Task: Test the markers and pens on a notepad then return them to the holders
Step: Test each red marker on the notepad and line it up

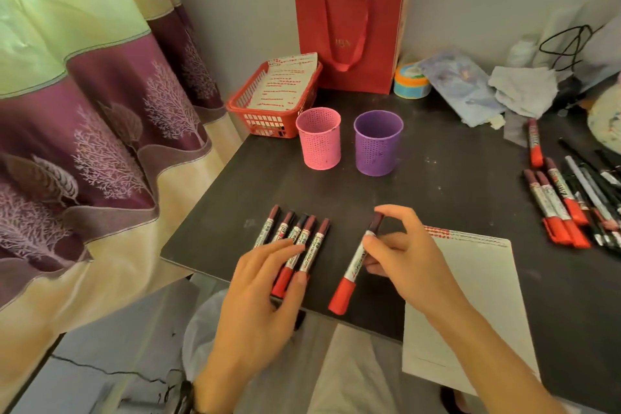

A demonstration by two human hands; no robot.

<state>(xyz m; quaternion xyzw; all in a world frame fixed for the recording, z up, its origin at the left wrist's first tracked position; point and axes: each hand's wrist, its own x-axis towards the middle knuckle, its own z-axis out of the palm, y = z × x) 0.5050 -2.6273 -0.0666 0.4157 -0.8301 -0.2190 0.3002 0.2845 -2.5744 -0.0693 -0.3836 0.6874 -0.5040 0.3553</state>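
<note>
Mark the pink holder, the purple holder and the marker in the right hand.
pink holder [319, 143]: head view, front of its mesh wall.
purple holder [378, 148]: head view, front of its mesh wall.
held marker [354, 264]: head view, silver barrel above the red cap.

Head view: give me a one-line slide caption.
Right hand pinches a red marker beside the notepad while left hand rests on a row of markers.

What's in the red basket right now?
A paper pad covered in red marks leans inside the red basket. Anything beneath the pad is hidden.
</note>
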